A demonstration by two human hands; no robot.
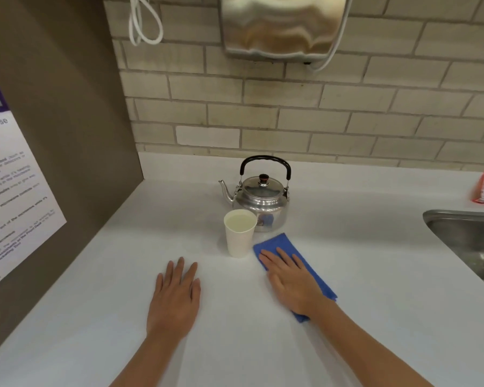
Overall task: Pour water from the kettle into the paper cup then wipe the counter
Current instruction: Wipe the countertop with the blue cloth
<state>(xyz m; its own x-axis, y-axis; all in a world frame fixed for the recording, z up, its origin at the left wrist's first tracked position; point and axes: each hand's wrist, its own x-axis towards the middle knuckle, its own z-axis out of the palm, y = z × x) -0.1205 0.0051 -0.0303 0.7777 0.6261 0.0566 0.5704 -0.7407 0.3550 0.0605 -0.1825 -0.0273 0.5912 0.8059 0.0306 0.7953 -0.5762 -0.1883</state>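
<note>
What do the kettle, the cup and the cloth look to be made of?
Kettle: polished metal, likely steel or aluminium; it mirrors the blue cloth. Its handle looks like black plastic.
Cup: matte white paper, thin rolled rim, liquid inside.
Cloth: soft blue fabric, perhaps microfibre, lying flat under the right hand.

A shared kitchenette: white counter (375, 275), steel sink (464, 236), brick-tiled wall (291, 107), posted microwave-use notice (9, 191).

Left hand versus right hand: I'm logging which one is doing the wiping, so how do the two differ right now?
The right hand lies flat on the blue cloth, beside the paper cup; the left hand lies on the bare counter with nothing beneath it. The right hand sits nearer the kettle than the left. Both are palm down, fingers extended, gripping nothing.
</note>
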